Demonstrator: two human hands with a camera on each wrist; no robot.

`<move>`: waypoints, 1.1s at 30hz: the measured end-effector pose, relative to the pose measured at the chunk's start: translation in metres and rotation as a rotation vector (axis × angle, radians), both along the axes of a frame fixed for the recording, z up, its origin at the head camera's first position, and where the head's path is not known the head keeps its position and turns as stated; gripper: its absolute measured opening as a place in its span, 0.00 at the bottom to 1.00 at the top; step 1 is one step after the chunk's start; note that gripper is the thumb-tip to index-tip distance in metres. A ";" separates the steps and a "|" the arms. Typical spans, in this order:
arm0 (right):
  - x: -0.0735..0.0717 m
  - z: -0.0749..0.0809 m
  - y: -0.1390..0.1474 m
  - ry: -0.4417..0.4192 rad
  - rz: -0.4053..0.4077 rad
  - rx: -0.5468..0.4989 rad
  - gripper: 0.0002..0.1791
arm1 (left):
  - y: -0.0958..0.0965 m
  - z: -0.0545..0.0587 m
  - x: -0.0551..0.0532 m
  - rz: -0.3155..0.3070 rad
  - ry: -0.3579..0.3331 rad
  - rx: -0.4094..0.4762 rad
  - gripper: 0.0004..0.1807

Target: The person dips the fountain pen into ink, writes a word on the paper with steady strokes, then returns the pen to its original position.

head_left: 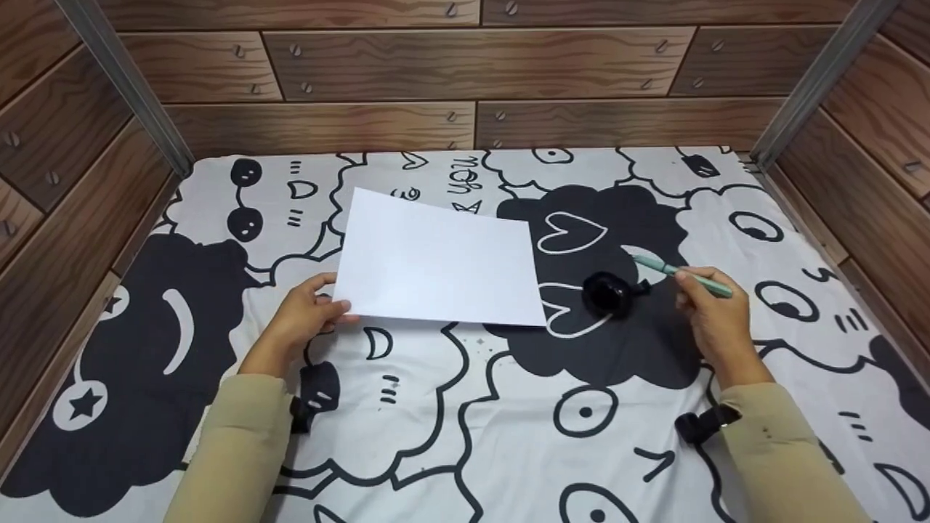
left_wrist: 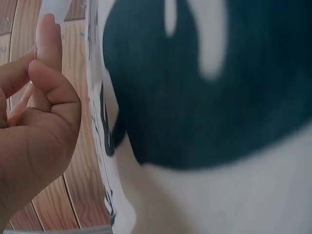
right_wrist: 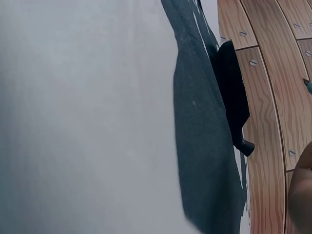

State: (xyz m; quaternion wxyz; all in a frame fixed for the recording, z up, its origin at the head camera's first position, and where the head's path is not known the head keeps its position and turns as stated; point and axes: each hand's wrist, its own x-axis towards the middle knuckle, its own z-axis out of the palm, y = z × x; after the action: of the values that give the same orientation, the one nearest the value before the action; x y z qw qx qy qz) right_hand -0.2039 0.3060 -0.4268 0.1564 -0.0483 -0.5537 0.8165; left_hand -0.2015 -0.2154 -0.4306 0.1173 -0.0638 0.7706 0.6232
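Note:
My left hand (head_left: 309, 309) pinches a blank white sheet of paper (head_left: 439, 265) at its near left corner, thumb on top. The sheet slants over the cloth in the middle of the head view. In the left wrist view a strip of the paper (left_wrist: 52, 9) shows at the fingertips of the left hand (left_wrist: 41, 122). To the right, my right hand (head_left: 716, 312) grips a green pen (head_left: 683, 274), its tip pointing left and away from me. Between the sheet and the right hand stands a glossy black rounded object (head_left: 609, 294) with a short stub; its kind is unclear.
A white cloth (head_left: 407, 421) printed with black cartoon figures covers the table. Wood-patterned panels (head_left: 472, 65) rise at the back and both sides, with grey metal posts (head_left: 127, 83) at the far corners. Black straps with small devices (head_left: 701, 425) sit on both wrists.

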 end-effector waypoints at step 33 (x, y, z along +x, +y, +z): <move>-0.008 -0.006 0.002 -0.048 0.260 0.373 0.09 | 0.040 0.000 0.026 0.009 -0.034 0.010 0.25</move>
State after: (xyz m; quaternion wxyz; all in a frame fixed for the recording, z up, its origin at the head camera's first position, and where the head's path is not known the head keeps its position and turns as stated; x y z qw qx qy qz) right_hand -0.2115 0.3085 -0.4330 0.0430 0.0337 -0.7001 0.7120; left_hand -0.1755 -0.1756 -0.4310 0.1282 -0.0773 0.7652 0.6262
